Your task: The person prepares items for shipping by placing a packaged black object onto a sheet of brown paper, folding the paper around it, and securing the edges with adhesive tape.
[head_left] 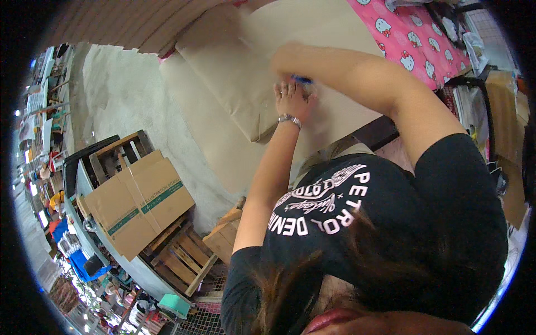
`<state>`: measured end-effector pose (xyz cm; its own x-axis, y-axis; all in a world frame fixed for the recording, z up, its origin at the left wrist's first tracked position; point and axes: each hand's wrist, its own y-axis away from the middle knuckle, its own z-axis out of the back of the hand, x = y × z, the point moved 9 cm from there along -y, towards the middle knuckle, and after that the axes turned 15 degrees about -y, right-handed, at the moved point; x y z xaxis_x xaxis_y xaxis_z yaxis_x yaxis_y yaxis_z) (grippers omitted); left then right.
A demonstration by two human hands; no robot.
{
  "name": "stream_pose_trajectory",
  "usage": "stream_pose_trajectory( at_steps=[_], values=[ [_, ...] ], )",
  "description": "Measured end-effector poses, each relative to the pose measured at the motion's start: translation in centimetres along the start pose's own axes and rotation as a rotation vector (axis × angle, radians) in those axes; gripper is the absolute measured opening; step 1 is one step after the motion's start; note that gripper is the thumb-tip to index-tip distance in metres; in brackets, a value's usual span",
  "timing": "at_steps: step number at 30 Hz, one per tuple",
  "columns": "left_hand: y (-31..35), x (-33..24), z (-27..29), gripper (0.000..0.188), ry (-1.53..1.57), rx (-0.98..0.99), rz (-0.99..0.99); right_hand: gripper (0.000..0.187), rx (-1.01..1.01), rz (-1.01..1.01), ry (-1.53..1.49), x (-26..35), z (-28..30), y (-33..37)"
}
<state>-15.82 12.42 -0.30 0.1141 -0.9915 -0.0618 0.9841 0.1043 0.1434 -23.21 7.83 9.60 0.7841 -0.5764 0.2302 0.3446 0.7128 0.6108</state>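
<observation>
Brown wrapping paper [223, 72] lies spread before me, folded over what looks like a flat bundle with a creased corner towards me. My left hand [291, 103], with a metal band on the wrist, presses on the paper with its fingers stretched out. Just beyond it, my right hand [286, 58] reaches across from the right and is smeared by motion, so its fingers do not show clearly. A small blue thing [301, 79] shows between the two hands. Its kind, and whether a hand holds it, I cannot make out.
Pink printed sheeting [413, 44] covers the surface at the far right. Left of me stand a flat cardboard carton [139, 195] and wooden pallets [184, 254]. Corrugated board [123, 22] borders the far left. A cluttered work area fills the left rim.
</observation>
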Motion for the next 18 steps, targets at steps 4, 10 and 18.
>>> stream_pose_trajectory(
  at_steps=[4,10,18],
  values=[
    [0.5,0.5,1.3,0.079,0.025,-0.074,-0.113,0.037,-0.449,-0.495,-0.211,-14.8,-0.8,1.9],
    [9.9,16.2,-3.2,0.069,0.170,-0.163,0.620,0.051,-0.801,-0.633,-0.103,-14.2,-6.2,5.8],
    [17.5,10.9,-10.6,0.051,0.976,0.162,0.757,0.074,-0.570,-0.285,-0.797,-4.8,-6.2,-2.8]
  ],
)
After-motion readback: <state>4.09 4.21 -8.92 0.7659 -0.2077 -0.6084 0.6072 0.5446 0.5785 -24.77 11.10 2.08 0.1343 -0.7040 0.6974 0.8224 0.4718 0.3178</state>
